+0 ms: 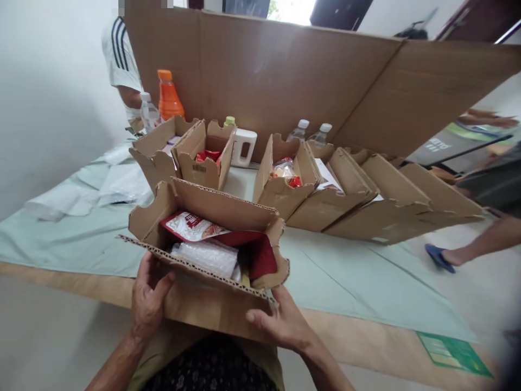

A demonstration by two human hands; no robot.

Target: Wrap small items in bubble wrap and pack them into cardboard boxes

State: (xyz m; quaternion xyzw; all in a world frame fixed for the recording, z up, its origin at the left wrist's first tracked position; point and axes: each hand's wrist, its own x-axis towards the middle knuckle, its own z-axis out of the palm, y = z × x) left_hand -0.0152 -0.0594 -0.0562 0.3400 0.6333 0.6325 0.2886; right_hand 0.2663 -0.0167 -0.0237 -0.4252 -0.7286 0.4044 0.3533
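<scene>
An open-topped cardboard box (223, 195) is at the table's near edge, tilted toward me. My left hand (148, 296) grips its near side at the left, fingers partly hidden by the cardboard. At the near right corner my right hand (280, 320) holds the same box, its thumb against the near wall and its other fingers partly hidden. Inside lie a dark red and white printed packet (197, 225) and a bundle in clear bubble wrap (207, 258). The lower contents are in shadow.
Behind stand more cardboard boxes (285, 198) in a row, an orange bottle (169, 100), a white jug (244, 146) and clear bottles (300, 130). Plastic bags (124, 182) lie left. A tall cardboard panel (268, 70) closes the back. People (122, 60) stand beyond.
</scene>
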